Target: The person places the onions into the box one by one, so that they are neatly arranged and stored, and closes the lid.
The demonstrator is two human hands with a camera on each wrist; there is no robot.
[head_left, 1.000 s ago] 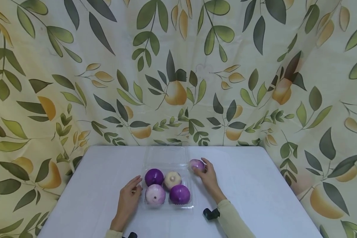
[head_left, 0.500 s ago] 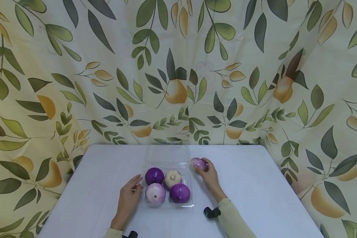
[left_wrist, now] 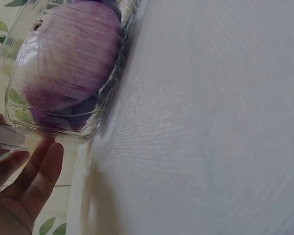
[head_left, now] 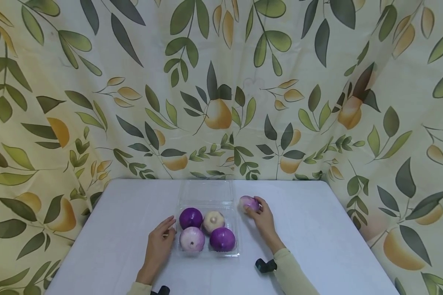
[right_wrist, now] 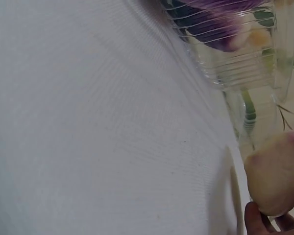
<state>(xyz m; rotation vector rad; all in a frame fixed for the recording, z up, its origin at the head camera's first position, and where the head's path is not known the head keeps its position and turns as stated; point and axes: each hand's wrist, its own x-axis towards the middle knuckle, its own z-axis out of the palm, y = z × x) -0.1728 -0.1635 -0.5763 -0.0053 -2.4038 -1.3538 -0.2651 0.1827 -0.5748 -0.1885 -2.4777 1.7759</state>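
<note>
Purple-pink onion [head_left: 246, 201] gripped in the right hand [head_left: 263, 219]: thumb on its near side, other fingers curled round the far side. Left hand [head_left: 159, 241]: fingers loosely extended, tips against the wall of the clear plastic box [head_left: 229, 254]; no pinch that I can make out.

Change over the last second: right hand and onion have drifted slightly farther from the box; left hand stays put. My reading: that onion counts as outside the box for now, work unfinished.

Pose: right sleeve [head_left: 293, 272] slants back towards five o'clock from the onion; left arm runs back towards seven.

Dial centred on the box, twelve farthest from the person. Held onion at two, just beyond the rim; can't tell whether it touches the white table [head_left: 114, 229]. Left hand at nine. Lid [head_left: 206, 192] folded back at twelve. Inside: dark purple onion [head_left: 190, 218] at ten, white bulb [head_left: 213, 222] at one, violet onion [head_left: 222, 239] at four, pale onion [head_left: 192, 239] at eight.
</note>
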